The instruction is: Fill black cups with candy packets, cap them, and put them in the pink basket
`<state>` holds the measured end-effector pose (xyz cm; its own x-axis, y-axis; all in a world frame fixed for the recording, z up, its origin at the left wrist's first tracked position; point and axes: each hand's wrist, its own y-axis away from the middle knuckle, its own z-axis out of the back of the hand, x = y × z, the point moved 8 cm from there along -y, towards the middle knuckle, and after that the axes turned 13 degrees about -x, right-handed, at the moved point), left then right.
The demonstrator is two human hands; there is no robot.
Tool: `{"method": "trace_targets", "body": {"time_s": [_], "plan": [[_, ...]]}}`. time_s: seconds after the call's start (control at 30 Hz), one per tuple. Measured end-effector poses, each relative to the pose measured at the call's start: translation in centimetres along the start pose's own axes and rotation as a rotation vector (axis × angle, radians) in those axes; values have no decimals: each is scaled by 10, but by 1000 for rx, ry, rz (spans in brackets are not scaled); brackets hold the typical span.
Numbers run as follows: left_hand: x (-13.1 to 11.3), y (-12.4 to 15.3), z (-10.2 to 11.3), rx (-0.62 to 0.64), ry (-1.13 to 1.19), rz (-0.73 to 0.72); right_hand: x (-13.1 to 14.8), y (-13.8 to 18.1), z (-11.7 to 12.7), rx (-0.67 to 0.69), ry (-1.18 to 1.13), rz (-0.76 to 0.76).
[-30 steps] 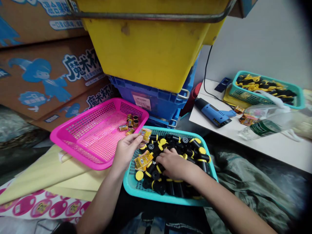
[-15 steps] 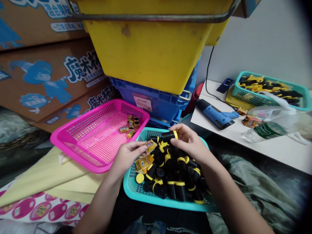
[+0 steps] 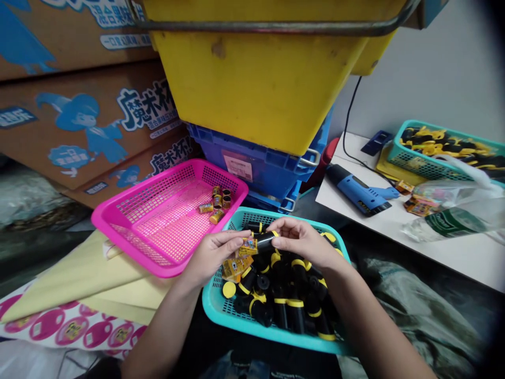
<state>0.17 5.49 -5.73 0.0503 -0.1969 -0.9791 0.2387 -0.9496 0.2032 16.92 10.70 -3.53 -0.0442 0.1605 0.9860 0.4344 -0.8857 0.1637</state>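
Note:
My left hand (image 3: pixel 215 253) pinches a yellow printed label sleeve (image 3: pixel 248 246) over the turquoise basket (image 3: pixel 236 329). In my right hand (image 3: pixel 298 239) is a small black canister with a yellow rim (image 3: pixel 265 242), held sideways. The canister's end meets the sleeve's edge; whether it is inside cannot be made out. Below, the basket holds many black canisters (image 3: pixel 295 316) with yellow rims. More flat yellow sleeves (image 3: pixel 236 268) lie on its left side, close to a round yellow cap (image 3: pixel 229 289).
The pink basket (image 3: pixel 165 271) at left holds several labelled canisters (image 3: pixel 216 202). Behind stand blue crates (image 3: pixel 256 158) under a yellow bin (image 3: pixel 256 89). A blue heat gun (image 3: pixel 361 192), a plastic bottle (image 3: pixel 450 221) and another turquoise basket (image 3: pixel 414 160) are on the white table at right.
The black canister has come down and left to the label sleeve, bringing both hands closer together. The camera view has shifted slightly left.

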Motion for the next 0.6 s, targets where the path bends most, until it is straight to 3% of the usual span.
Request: {"method": "trace_targets", "body": {"time_s": [0.2, 0.5, 0.6], "plan": [[6, 1, -3, -28, 191, 137, 0, 2, 1, -61, -89, -3], [-2, 4, -11, 40, 272, 116, -16, 0, -3, -5, -37, -110], [-5, 4, -13, 61, 225, 88, -17, -3, 0, -86, -50, -98]]}}
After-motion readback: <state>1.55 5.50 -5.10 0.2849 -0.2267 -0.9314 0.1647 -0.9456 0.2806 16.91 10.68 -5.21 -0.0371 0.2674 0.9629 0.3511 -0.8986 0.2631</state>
